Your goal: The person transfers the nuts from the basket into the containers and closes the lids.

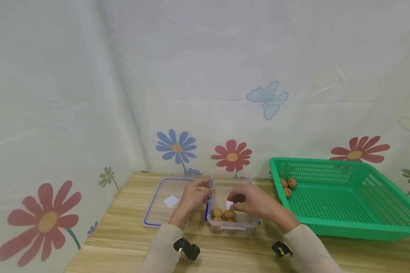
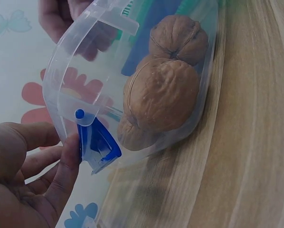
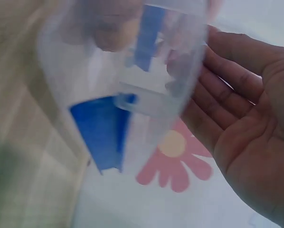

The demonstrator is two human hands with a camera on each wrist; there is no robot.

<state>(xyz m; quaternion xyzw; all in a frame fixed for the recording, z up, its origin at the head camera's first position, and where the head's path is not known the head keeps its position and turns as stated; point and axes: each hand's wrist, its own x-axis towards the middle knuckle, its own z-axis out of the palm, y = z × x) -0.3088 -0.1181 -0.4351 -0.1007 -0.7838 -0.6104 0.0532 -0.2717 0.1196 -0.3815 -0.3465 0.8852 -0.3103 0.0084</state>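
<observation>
On the table [image 1: 123,223], the green basket [image 1: 355,226] stands right of the box [image 1: 230,226], the lid [image 1: 158,197] left. The left hand [image 1: 193,195] pinches the box's rim by a clip [image 2: 97,142]; the right hand [image 1: 254,201] dips inside, whether gripping anything I cannot tell. Walnuts [image 1: 229,215] lie at the box's near-left end, others inside the basket. This looks like placing walnuts; the next move probably calls for a gentle release.
</observation>
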